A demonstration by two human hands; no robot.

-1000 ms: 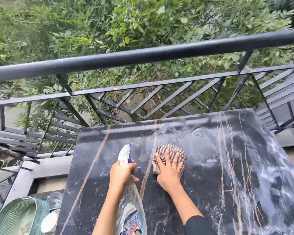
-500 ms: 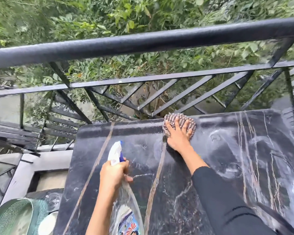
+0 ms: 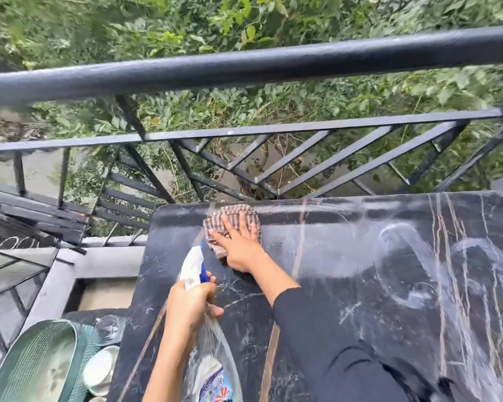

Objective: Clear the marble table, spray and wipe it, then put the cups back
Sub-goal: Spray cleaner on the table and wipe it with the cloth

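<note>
**Cloth at the Far Edge, Open Bars Beyond**

The right hand [image 3: 238, 245] lies flat with its fingers spread. It presses the striped cloth [image 3: 233, 221] onto the marble counter [image 3: 360, 300] at about 11 o'clock of the slab, and the cloth's far side reaches the edge. Just past that edge stands the black railing [image 3: 244, 71] with open bars, and foliage [image 3: 273, 111] lies below it. The palm presses but does not pinch. A stroke carried further toward 12 o'clock would likely push the cloth off the slab and through the bars.

The left hand [image 3: 189, 306] is wrapped around the neck of the spray bottle [image 3: 193, 268], held above the counter at 7 o'clock with the nozzle toward 12 o'clock. The nozzle seems aimed near the right wrist, so a squeeze now would probably wet the hand rather than the stone. The dark sleeve [image 3: 317, 329] lies low across the slab at 5 o'clock and may drag through the wet film and smear it.

Pale streaks and rings show at 2 to 3 o'clock, so that part looks unfinished. If skipped, it could dry marked.

The cups are off the counter. A white cup [image 3: 100, 369] and a clear glass [image 3: 109, 329] sit on a lower surface at 8 o'clock, just beside the slab's left edge. Runoff or a swing of the left elbow could reach them. Set back on wet marble, they might slide.
</note>
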